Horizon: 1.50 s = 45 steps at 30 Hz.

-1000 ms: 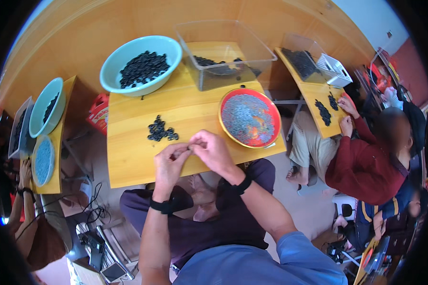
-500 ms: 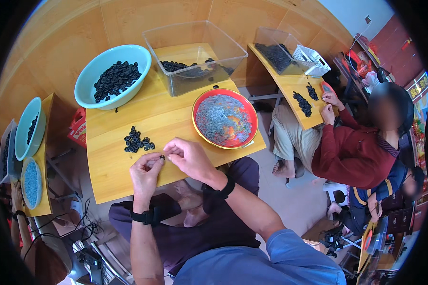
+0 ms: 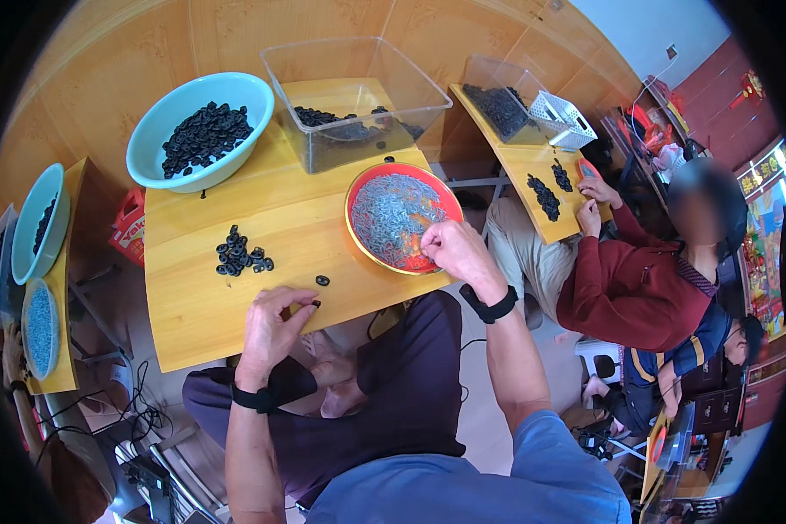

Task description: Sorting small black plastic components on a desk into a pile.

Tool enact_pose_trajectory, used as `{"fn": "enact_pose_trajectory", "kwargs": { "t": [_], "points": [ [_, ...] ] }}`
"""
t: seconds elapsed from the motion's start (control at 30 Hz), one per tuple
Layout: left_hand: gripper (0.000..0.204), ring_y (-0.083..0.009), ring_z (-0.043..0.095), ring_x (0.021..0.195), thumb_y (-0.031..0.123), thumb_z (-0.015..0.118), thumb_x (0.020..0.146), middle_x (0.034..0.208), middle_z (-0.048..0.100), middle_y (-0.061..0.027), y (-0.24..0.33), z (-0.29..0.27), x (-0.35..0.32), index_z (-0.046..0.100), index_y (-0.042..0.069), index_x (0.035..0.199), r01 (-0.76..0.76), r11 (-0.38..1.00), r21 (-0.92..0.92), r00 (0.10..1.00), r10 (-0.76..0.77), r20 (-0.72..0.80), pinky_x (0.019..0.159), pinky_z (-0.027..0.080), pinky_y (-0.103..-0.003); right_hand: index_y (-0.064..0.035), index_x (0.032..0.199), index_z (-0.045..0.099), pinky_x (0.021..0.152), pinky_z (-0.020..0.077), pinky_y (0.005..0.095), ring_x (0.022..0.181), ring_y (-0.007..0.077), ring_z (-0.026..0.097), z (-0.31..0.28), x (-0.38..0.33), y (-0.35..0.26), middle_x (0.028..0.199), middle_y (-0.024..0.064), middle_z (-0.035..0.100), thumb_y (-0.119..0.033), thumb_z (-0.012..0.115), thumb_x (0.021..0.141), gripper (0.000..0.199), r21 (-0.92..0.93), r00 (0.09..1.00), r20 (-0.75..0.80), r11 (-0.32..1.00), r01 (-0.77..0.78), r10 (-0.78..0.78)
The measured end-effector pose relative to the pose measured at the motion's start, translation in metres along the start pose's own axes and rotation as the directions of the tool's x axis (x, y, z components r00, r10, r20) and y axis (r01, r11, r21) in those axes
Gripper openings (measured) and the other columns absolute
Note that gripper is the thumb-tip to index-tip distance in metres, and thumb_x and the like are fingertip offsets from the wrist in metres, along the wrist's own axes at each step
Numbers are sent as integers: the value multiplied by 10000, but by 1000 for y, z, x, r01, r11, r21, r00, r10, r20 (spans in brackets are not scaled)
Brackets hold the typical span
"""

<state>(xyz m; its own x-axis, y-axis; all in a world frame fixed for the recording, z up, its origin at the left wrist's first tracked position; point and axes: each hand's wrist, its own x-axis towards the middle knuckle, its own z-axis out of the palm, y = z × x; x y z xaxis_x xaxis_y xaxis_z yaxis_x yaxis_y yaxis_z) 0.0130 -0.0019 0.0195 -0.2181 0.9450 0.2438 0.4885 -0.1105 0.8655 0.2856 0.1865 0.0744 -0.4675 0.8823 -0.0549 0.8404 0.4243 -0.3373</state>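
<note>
My left hand (image 3: 275,325) is over the table's near edge, thumb and fingertips pinching a small black ring-like part (image 3: 315,303). Just beyond those fingers a single black oval part (image 3: 322,280) lies on the wood. To the right, my right hand (image 3: 465,253) reaches over the near right rim of a red basin (image 3: 351,210) with a gold edge. Its fingers are drawn together at a heap of small, thin, silvery pieces (image 3: 393,214); whatever is between them is too small to make out. A loose pile of black parts (image 3: 236,253) sits left of centre on the table.
A light blue basin (image 3: 140,157) of black parts and a clear plastic bin (image 3: 358,65) stand at the table's back. On the right, a person in a dark red top (image 3: 620,288) works at another yellow table (image 3: 520,162). Further basins (image 3: 57,218) stand far left.
My right hand has moved from beside my left hand to the red basin. A single black part now lies alone on the table near my left hand. The view has shifted slightly.
</note>
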Motion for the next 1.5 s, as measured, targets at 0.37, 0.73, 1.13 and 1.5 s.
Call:
{"fn": "enact_pose_trajectory", "kwargs": {
  "t": [0.37, 0.73, 1.13, 1.5],
  "points": [
    [123, -217, 562, 654, 27, 738, 785, 805, 684, -79, 3, -2, 1, 735, 58, 904, 34, 999, -11, 999, -34, 4, 631, 455, -327, -111, 796, 737, 722, 527, 422, 807, 306, 699, -6, 3, -8, 815, 107, 725, -115, 687, 760, 62, 67, 981, 187, 997, 32, -44],
    [106, -184, 552, 629, 26, 735, 799, 798, 687, -71, 6, -3, 1, 736, 51, 902, 99, 995, -15, 995, -99, 12, 606, 451, -307, -76, 873, 731, 727, 525, 417, 835, 302, 693, 1, 13, 6, 844, 128, 720, -143, 681, 776, 128, 154, 959, 259, 985, 77, -116],
    [99, -165, 549, 629, 34, 731, 813, 819, 696, -67, 3, -2, 0, 740, 54, 909, 125, 990, -58, 992, -125, 2, 597, 451, -295, -34, 903, 710, 692, 522, 371, 773, 262, 700, 3, 12, 11, 829, 125, 720, -75, 631, 820, 122, 120, 982, 155, 989, 86, -105],
    [98, -168, 553, 630, 32, 732, 812, 830, 703, -70, 2, -2, 1, 739, 46, 909, 122, 991, -47, 993, -122, -6, 589, 450, -293, -59, 880, 719, 710, 537, 393, 789, 287, 707, 5, 6, -6, 830, 132, 720, -107, 680, 797, 104, 29, 991, 83, 995, 100, -102]
  ]
}}
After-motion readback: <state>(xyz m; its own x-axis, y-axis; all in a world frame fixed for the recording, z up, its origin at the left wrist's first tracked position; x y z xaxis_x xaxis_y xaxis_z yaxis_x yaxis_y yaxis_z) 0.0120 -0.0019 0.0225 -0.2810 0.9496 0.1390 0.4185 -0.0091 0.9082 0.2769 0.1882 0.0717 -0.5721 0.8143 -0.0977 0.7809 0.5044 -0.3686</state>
